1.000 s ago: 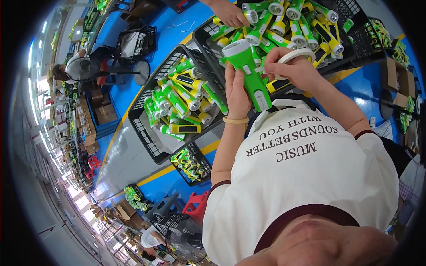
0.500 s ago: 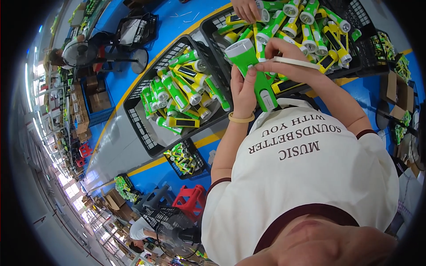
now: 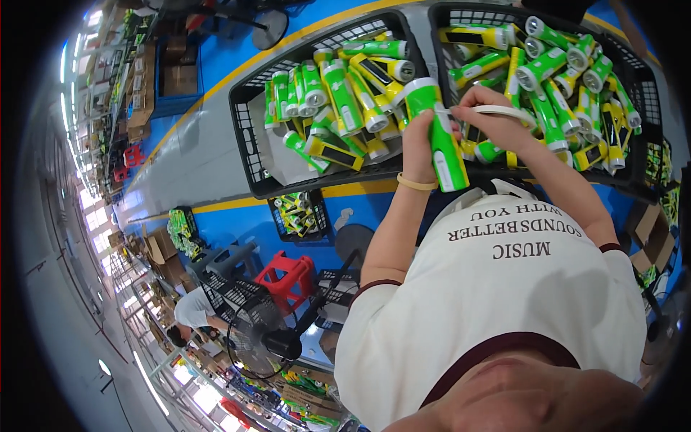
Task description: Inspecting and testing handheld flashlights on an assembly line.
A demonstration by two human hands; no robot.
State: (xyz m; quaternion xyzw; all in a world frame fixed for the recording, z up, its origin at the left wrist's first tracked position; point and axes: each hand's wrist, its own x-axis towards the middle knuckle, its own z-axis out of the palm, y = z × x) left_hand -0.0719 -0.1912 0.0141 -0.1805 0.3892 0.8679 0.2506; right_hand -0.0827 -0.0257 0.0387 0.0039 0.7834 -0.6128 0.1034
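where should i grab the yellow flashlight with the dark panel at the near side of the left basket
Probably pinch the flashlight across its straight yellow handle, coming from above. It lies on top with that dark-panelled handle uncovered, the handle looks narrower than the head, and the black basket's near wall may hinder a lower approach.

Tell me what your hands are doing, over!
Left hand gripping green flashlight. Right hand holding white tape roll beside it. Nothing seen in the way; black crates of other flashlights beyond.
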